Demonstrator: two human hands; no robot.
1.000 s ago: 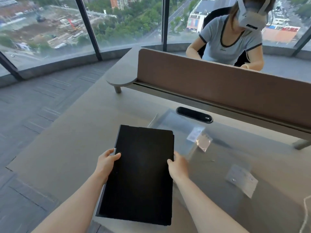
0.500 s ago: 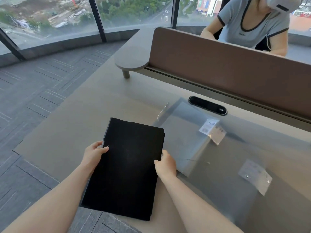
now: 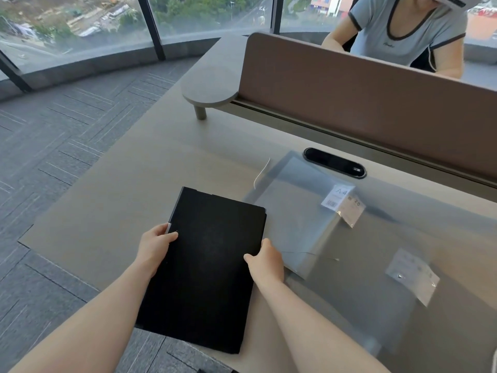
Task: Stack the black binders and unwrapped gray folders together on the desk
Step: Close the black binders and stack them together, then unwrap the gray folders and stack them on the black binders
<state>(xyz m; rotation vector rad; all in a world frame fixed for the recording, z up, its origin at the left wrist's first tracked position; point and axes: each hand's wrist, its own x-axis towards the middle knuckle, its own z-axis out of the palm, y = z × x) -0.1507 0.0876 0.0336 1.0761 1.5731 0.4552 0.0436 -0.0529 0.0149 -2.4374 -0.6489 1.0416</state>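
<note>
Frame centre: I grip the black binder [image 3: 207, 267] by both long edges, left hand [image 3: 154, 247] and right hand [image 3: 266, 261], thumbs on top. Its lower end overhangs the desk [image 3: 129, 189] edge w/ no support; a slack grip could drop it. Gray folder [image 3: 298, 219], still in its wrapper, lies right of it.

Black binder [image 3: 207, 267]: matt, finely textured cover. Gray folder [image 3: 295, 224]: glossy clear plastic wrap. Desk [image 3: 129, 189]: smooth matt laminate.
</note>
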